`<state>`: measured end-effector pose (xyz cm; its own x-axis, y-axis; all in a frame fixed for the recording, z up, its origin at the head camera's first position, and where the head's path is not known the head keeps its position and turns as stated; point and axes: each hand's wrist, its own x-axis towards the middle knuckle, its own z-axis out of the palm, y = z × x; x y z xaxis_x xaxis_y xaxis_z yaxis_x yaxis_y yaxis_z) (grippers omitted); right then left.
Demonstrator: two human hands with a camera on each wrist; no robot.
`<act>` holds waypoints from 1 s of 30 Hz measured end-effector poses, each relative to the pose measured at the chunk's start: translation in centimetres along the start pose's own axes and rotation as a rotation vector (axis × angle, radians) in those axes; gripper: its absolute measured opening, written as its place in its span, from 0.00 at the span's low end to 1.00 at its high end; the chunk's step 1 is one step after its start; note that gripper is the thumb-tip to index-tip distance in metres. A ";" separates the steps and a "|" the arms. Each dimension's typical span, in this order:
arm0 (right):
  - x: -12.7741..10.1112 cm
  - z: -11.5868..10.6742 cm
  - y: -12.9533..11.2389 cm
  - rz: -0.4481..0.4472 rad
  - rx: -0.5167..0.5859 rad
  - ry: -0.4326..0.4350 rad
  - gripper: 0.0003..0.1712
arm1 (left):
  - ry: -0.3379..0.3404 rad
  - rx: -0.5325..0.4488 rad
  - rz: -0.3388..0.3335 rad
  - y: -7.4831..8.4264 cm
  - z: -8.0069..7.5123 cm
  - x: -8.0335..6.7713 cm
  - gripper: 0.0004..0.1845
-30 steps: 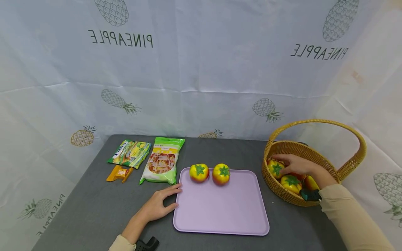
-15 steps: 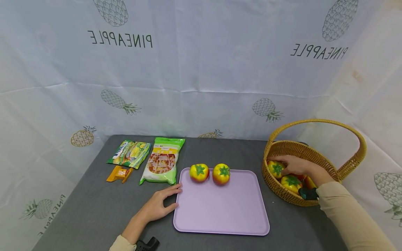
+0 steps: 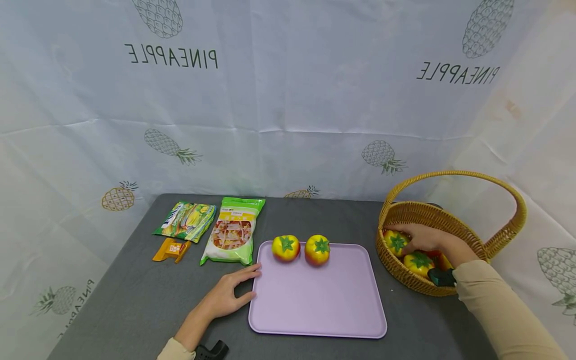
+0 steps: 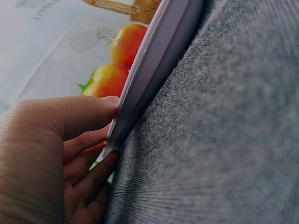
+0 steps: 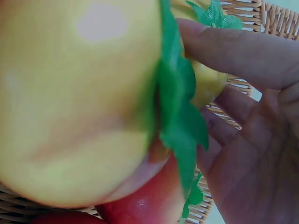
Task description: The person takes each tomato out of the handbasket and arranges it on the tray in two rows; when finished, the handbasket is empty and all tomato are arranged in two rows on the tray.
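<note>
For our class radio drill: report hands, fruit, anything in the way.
Left hand touching tray edge. Right hand in basket, fingers around one fruit. Two fruits on tray. Neighbouring fruit possibly in the way.

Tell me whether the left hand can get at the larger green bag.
Likely yes: the left hand merely touches the tray, and nothing seems to block its way to the larger green bag lying just beyond.

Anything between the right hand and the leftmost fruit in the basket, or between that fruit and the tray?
Nothing visible separates the right hand from the leftmost basket fruit. Toward the tray, the basket's left wall stands in between; past it, I see only tabletop.
</note>
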<state>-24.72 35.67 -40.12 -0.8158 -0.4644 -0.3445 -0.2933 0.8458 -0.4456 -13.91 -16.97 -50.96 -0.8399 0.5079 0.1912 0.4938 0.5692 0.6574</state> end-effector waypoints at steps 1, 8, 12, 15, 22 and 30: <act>0.0 0.0 0.0 0.001 -0.001 0.003 0.46 | 0.001 0.003 0.005 0.0 0.0 0.0 0.24; -0.4 -0.3 -0.1 -0.006 0.019 0.029 0.45 | 0.010 0.019 0.030 0.1 0.1 0.0 0.23; -0.7 -0.6 -0.2 -0.013 0.029 0.041 0.44 | 0.013 0.023 0.036 0.0 0.1 0.1 0.23; -0.8 -0.8 -0.2 -0.006 0.038 0.051 0.43 | 0.005 0.011 0.019 0.0 0.0 0.0 0.23; -1.4 -1.5 -0.1 -0.002 0.042 0.103 0.43 | 0.011 0.005 0.033 -0.2 -0.1 0.0 0.24; -2.5 -1.6 -0.5 -0.022 0.114 0.147 0.42 | 0.007 -0.002 0.033 -0.1 -0.1 -0.1 0.24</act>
<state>-23.32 36.80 -37.68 -0.8763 -0.4323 -0.2128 -0.2605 0.7965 -0.5457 -13.94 -17.11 -51.02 -0.8248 0.5219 0.2176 0.5207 0.5508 0.6523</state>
